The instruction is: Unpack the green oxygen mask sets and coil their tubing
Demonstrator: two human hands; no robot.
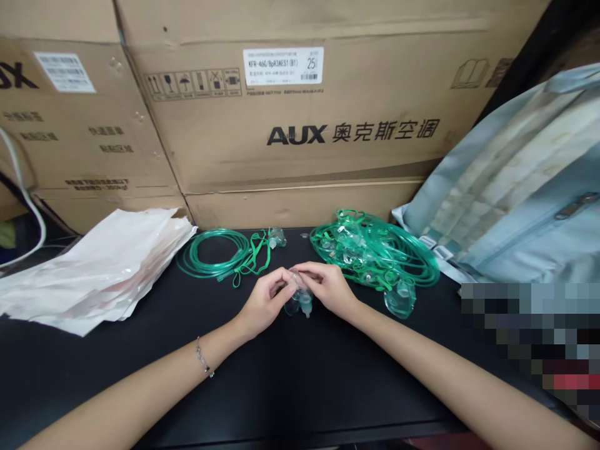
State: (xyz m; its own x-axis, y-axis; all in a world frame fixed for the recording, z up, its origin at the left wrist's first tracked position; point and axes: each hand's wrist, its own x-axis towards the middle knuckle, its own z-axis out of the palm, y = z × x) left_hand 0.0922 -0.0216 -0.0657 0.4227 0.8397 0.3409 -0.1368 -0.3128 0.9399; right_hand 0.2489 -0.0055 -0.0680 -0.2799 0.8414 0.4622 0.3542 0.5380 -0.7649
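Observation:
Between my two hands, over the middle of the black table, is a small clear green-tinted oxygen mask with a pale connector pointing down. My left hand grips it from the left, thumb and fingers closed on its edge. From the right, my right hand pinches the upper part. My fingers cover much of the mask. Behind my left hand lies a coil of green tubing with a green elastic strap and a small clear piece. A tangled pile of masks and green tubing lies beyond my right hand.
A stack of white plastic bags lies at the left on the black table. Large cardboard boxes stand along the back. At the right leans a light blue backpack. A white cable hangs at the far left.

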